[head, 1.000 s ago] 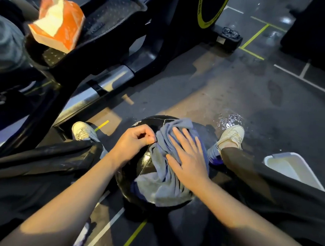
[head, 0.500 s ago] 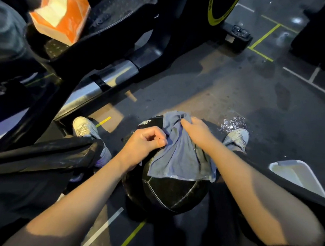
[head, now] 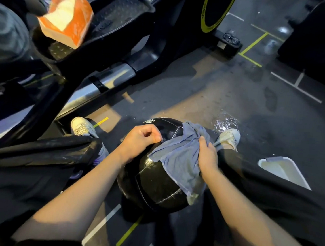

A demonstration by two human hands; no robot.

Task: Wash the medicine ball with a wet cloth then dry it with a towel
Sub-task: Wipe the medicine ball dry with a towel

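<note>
A black medicine ball (head: 158, 186) with pale seams rests on the floor between my feet. A blue-grey cloth (head: 178, 157) lies draped over its upper right side. My left hand (head: 140, 138) pinches the cloth's left edge on top of the ball. My right hand (head: 207, 155) grips the cloth's right side, bunching it against the ball. The ball's front face shines wet.
A white basin (head: 285, 170) stands at the right by my leg. A puddle (head: 223, 124) glistens near my right shoe. A black exercise machine (head: 112, 50) fills the left, with an orange tissue box (head: 69, 18) on its pedal. Glasses (head: 231, 38) lie on its base.
My right hand went from flat on the cloth to gripping it, and pulled it to the ball's right side. The ball's front face is now uncovered. My left hand kept its pinch.
</note>
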